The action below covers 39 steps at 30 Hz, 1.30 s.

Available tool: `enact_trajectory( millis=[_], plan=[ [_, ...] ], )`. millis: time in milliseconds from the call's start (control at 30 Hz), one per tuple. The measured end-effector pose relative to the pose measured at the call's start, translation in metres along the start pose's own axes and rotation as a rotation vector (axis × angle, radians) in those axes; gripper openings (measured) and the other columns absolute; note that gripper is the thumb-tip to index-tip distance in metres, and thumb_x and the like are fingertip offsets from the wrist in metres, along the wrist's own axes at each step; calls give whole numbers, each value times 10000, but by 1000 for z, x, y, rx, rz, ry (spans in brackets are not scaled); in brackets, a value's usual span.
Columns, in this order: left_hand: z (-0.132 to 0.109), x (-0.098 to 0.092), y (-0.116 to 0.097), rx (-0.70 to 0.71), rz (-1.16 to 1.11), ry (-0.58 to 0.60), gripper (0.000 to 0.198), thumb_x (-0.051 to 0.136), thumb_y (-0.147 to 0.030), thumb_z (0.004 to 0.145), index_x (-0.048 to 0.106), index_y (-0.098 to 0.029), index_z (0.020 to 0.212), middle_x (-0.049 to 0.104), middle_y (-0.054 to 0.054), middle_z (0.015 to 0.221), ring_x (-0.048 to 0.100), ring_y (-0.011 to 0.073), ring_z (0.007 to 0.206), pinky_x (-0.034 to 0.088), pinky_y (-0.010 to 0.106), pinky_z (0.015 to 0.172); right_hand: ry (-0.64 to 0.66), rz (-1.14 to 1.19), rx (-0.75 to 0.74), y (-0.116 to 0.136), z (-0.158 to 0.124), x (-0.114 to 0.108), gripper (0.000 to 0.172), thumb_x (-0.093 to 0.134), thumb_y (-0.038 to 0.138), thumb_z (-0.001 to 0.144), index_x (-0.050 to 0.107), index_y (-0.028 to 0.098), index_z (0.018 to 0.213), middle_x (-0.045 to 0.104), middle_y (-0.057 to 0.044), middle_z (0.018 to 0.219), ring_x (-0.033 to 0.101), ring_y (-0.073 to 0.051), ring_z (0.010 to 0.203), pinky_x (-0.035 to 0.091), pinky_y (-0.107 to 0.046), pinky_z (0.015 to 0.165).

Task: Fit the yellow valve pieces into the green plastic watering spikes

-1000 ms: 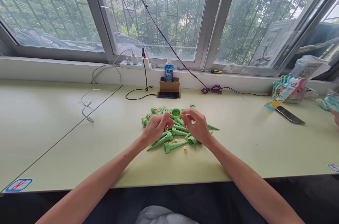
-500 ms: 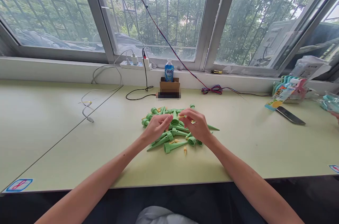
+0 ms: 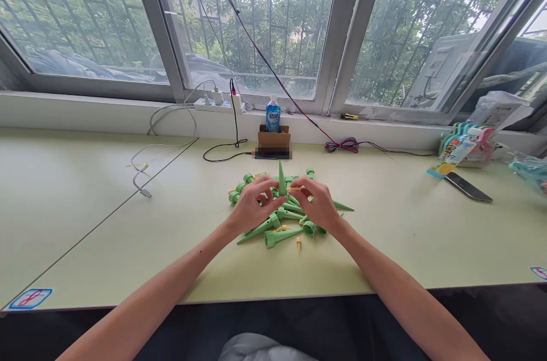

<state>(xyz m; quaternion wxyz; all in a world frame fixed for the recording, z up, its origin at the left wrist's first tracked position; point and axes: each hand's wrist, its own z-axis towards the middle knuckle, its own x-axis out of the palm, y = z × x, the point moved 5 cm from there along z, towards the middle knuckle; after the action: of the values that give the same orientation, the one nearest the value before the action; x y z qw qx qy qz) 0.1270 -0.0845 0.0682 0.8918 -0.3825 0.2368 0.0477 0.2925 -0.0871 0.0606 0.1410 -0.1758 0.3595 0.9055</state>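
A pile of green plastic cone spikes (image 3: 273, 223) with a few small yellow pegs (image 3: 298, 243) lies on the pale green table (image 3: 384, 236). Both my hands hover over the pile. My left hand (image 3: 252, 206) is closed round the wide end of one green cone spike (image 3: 281, 179), which stands upright with its tip up. My right hand (image 3: 315, 204) pinches a small yellow peg (image 3: 294, 188) right beside that cone's base.
A cardboard box (image 3: 273, 139) with a drink bottle (image 3: 272, 113) stands at the back, by a power strip (image 3: 217, 103) and loose cables (image 3: 145, 170). A dark phone (image 3: 467, 185) and coloured packets (image 3: 464, 144) lie right. Another person's hand shows at the far right edge (image 3: 543, 187).
The cone in my left hand has turned from showing its open end to me to pointing tip-up. My right hand stayed close beside it.
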Motion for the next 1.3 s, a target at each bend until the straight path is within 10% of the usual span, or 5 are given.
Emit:
enact_trajectory(
  millis=[467, 700, 967, 1300],
  plan=[
    [1, -2, 3, -127, 65, -89, 228, 641, -388, 866, 537, -185, 874, 554, -19, 779, 518, 74, 561, 442, 179, 474, -42, 2, 10, 3, 0, -1, 114, 543, 277, 946, 604, 190, 905, 622, -22, 803, 490, -91, 528, 421, -224, 533],
    [0, 8, 13, -182, 6, 97, 646, 307, -509, 996, 607, -137, 561, 561, 7, 521, 492, 97, 502, 404, 230, 535, -46, 34, -41, 5, 0, -2, 109, 544, 258, 951, 633, 206, 914, 621, -35, 914, 527, -85, 565, 457, -224, 549],
    [0, 7, 11, -170, 19, 120, 519, 417, -510, 962, 631, -127, 685, 409, -34, 535, 343, 78, 494, 269, 217, 466, -15, 73, -60, 4, 1, -2, 97, 577, 270, 934, 655, 213, 929, 637, -46, 963, 524, -75, 535, 477, -232, 541],
    [0, 10, 7, -150, 36, 136, 283, 586, -402, 887, 587, -153, 751, 544, -3, 665, 484, 104, 593, 428, 204, 501, -22, 31, 26, -1, 0, -2, 119, 581, 297, 921, 635, 194, 894, 649, -15, 765, 502, -94, 508, 418, -222, 506]
  ],
)
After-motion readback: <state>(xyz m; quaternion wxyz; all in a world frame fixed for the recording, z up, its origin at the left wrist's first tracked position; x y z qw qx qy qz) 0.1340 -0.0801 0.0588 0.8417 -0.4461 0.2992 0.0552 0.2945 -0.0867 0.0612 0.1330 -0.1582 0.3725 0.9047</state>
